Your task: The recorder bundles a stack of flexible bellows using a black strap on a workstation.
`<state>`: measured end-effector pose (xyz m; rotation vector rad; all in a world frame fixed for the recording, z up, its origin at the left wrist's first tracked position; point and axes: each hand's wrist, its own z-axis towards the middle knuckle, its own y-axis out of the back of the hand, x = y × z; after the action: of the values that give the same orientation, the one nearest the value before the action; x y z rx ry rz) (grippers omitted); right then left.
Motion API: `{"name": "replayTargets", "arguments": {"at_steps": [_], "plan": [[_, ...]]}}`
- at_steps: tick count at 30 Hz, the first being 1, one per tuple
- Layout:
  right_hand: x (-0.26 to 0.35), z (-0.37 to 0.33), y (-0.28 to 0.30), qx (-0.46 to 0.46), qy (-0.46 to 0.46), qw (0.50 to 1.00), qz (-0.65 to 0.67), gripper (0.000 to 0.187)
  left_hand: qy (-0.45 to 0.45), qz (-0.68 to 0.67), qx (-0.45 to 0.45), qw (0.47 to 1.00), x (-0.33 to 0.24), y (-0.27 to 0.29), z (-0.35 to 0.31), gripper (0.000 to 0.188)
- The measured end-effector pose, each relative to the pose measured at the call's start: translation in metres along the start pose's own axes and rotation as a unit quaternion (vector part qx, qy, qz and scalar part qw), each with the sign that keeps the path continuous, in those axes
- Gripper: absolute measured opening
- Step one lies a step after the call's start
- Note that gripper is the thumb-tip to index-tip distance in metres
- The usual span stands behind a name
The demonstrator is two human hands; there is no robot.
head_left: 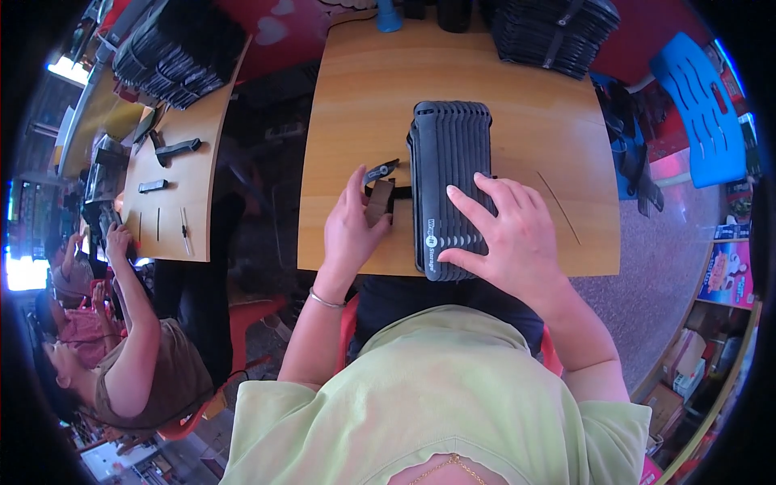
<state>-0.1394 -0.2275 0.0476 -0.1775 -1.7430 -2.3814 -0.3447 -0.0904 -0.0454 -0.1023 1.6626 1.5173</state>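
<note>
A stack of dark grey, ribbed flat panels (453,162) lies lengthwise on the wooden table in front of me. My right hand (513,230) rests over its right side, fingers spread, thumb near the close end. To the left of the stack, my left hand (349,222) curls around a dark brown strap (380,202), thumb and fingers on either side. The strap reaches toward the stack's left side. Just above it is a small black piece with a pale round mark (381,171), close to my left fingertips.
A thin brown stick (559,208) lies right of the stack on the table (364,73). More black stacks (554,32) stand at the back right. A blue plastic stool (699,109) is at far right. On the left, a co-worker (153,356) sits at another table (190,153) with black parts.
</note>
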Motion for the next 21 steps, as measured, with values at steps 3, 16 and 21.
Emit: {"name": "replayTargets", "arguments": {"at_steps": [3, 16, 21], "plan": [[0.000, 0.000, -0.001, 0.001, 0.000, 1.000, 0.001, 0.068, 0.040, -0.103, 0.047, 0.993, 0.006, 0.019, -0.003, 0.090], [0.002, -0.002, 0.000, 0.019, 0.001, 1.000, -0.003, 0.068, -0.107, 0.098, -0.067, 0.987, 0.051, 0.040, 0.035, 0.035], [0.001, -0.001, 0.000, 0.001, 0.015, 1.000, -0.010, 0.065, -0.065, -0.012, 0.029, 0.997, 0.005, 0.023, 0.057, 0.035]]}}
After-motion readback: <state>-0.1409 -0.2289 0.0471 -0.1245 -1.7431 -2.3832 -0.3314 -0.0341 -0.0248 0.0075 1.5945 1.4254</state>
